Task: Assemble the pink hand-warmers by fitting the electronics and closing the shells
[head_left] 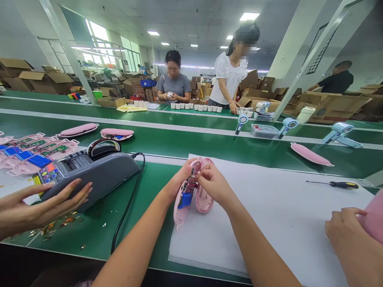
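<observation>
My left hand [182, 175] grips the edge of an opened pink plastic shell half [179, 217], holding it tilted above white padding. Inside that half are a circuit board [190, 175] and a blue battery pack [185, 200], with thin wires around them. The matching pink half [204, 201] stands open beside it, on the right. My right hand [214, 181] is closed in a pinch over the top of the shell, at a small white wire connector [198, 173]. The fingertips partly cover it.
A grey tape dispenser [98, 179] with a black cable stands left, a co-worker's hand [50, 203] on it. Another person's hand [350, 235] holds something pink at right. A screwdriver [344, 185] lies on the white padding [263, 223]. Pink shells [311, 154] rest behind.
</observation>
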A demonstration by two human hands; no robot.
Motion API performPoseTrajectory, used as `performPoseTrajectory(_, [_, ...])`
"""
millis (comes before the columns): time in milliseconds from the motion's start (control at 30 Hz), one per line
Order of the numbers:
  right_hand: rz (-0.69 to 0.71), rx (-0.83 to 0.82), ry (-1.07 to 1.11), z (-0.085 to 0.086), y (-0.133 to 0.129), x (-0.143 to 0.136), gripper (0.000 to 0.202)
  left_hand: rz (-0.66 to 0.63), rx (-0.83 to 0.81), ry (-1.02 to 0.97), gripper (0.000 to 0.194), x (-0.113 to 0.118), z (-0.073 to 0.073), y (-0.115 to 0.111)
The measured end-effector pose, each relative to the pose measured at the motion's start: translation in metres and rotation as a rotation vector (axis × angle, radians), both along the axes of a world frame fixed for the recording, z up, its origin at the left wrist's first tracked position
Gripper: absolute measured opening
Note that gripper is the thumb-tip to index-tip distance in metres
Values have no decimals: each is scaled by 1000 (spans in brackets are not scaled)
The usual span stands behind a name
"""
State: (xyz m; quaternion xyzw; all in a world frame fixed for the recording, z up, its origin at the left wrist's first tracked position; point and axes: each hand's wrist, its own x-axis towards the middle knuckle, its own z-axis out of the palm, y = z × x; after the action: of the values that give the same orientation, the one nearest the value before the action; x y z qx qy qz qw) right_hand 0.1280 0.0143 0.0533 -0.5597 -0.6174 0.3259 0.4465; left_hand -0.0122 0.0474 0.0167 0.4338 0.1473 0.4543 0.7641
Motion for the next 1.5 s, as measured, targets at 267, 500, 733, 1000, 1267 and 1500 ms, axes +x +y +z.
performPoseTrajectory(267, [39, -6, 35, -4, 1, -2, 21, -15, 39, 33, 51, 6, 16, -9])
performPoseTrajectory(500, [16, -18, 34, -5, 5, 2, 17, 2, 0, 74, 56, 6, 6, 1])
performPoseTrajectory(733, [-138, 207, 73, -5, 7, 11, 18, -45, 47, -18, 50, 11, 5, 2])
performPoseTrajectory(1000, [-169, 343, 145, -6, 10, 9, 18, -66, 63, 2, 49, 6, 5, -3])
performPoseTrajectory(1267, [-38, 265, 277, -2, 7, 9, 22, -38, 98, 3, 53, 8, 2, 1])
performPoseTrajectory(1500, [-2, 78, 218, -1, 3, 12, 25, -19, 66, -13, 50, 9, 0, 5])
